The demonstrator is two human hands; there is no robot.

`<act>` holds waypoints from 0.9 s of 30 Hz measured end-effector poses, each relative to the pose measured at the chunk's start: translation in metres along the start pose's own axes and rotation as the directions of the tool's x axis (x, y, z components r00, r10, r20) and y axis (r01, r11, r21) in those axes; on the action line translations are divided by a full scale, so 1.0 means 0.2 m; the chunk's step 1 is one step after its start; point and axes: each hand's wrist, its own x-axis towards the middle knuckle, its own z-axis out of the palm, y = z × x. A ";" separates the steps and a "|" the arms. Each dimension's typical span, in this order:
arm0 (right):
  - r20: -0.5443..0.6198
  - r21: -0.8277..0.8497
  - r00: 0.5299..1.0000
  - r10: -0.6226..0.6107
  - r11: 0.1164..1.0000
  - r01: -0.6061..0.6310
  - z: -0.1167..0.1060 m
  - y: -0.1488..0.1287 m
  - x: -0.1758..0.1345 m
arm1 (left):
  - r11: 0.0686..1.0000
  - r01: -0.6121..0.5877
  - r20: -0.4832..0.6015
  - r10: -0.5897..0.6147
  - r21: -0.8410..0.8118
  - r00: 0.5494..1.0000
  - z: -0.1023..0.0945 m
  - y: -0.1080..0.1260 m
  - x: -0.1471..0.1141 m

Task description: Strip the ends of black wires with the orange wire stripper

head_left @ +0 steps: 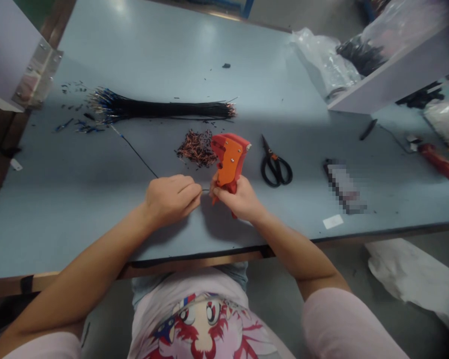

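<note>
My left hand is closed around a thin black wire, which runs up and left to a blue and metal tip. A short end of that wire sticks out from the fingers toward my right hand. There my fingers are wrapped round the handles of a red and orange wire stripper, its head pointing up. Just behind the tool lies a pile of short copper and black wire scraps. Farther back is a long bundle of black wires, with blue tips at its left and bare copper at its right.
Black-handled scissors lie right of the wire stripper. Beyond them are a pixelated object, a white label and a red-handled tool. Plastic bags and a pale panel stand at the back right; another panel is at left.
</note>
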 end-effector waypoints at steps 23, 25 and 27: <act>-0.182 0.275 0.977 0.112 0.960 -0.058 -0.15 -0.01 0.06 | 0.860 0.468 -0.015 -0.481 -0.205 0.877 -0.01 -0.13 -0.02; -0.038 0.371 0.987 0.159 0.919 -0.134 -0.15 -0.01 0.04 | 0.809 0.513 -0.054 -0.548 -0.287 0.835 -0.01 -0.10 -0.01; 0.159 0.436 0.963 0.217 0.860 -0.265 -0.13 -0.02 0.02 | 0.760 0.535 -0.103 -0.606 -0.369 0.789 -0.02 -0.08 0.00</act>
